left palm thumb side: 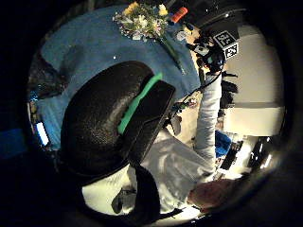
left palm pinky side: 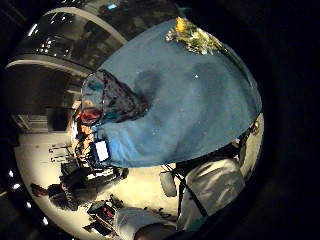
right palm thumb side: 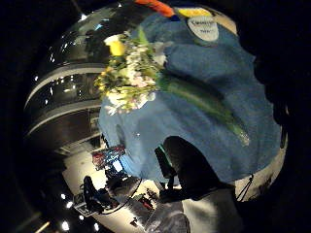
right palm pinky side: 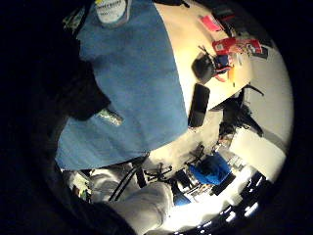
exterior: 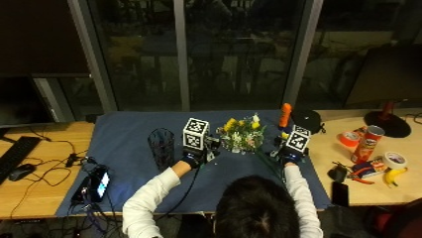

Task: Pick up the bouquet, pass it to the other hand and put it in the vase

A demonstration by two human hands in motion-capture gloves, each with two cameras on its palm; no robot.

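Observation:
A bouquet (exterior: 242, 135) of yellow and white flowers lies on the blue cloth (exterior: 131, 134), its green-wrapped stems pointing towards the person. It also shows from above in the palm views: bouquet (right palm thumb side: 131, 80), bouquet (left palm pinky side: 195, 37), bouquet (left palm thumb side: 142, 21). A dark see-through vase (exterior: 161, 146) stands upright left of it, vase (left palm pinky side: 112, 97). My left hand (exterior: 193, 157) hovers between vase and bouquet, its glove fingers (left palm thumb side: 113, 123) loosely curled and holding nothing. My right hand (exterior: 290, 154) hangs just right of the stem ends, touching nothing.
An orange bottle-like thing (exterior: 285, 115) and a black round object (exterior: 305, 119) stand behind the bouquet. A lit phone (exterior: 99, 182) lies on the cloth's left edge. Right of the cloth are a red can (exterior: 372, 141), tape roll (exterior: 395, 159), banana (exterior: 394, 176) and black phone (right palm pinky side: 198, 105).

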